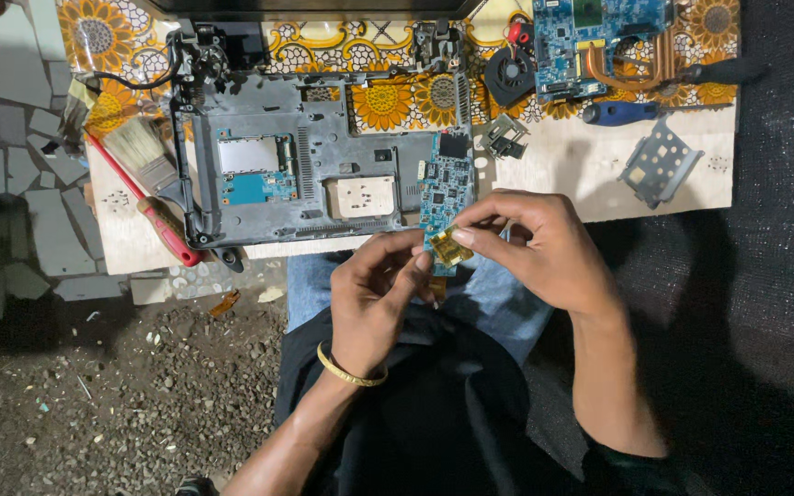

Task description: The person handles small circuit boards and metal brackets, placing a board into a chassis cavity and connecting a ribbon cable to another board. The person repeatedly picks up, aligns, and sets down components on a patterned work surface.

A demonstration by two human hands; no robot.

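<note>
Nearest me, my left hand (374, 298), a yellow band at its wrist, pinches the lower end of a small blue board (444, 188) from below, fingers closed on it. My right hand (530, 248) comes in from the right, thumb and forefinger nipped shut on a gold foil tab (448, 248) at that same lower end. I hold the board upright over my lap, just off the near edge of the table (562, 174), its top reaching up across the laptop base.

On the table, a flowered cloth (388, 101) covers the far part and the near strip is plain pale. The grey laptop base (310, 156) lies left of centre, its bottom edge along the near edge of the table. A brush (144, 165) with a red handle lies slantwise by the left edge, touching the base's left side. Just right of my board sits a small metal bracket (505, 135). A perforated metal plate (659, 163) lies towards the right edge. Beyond it, a blue-handled screwdriver (619, 113) lies crosswise. At the far edge are a black fan (510, 72) and, just right of it, a big blue board (599, 41) with copper pipes.
</note>
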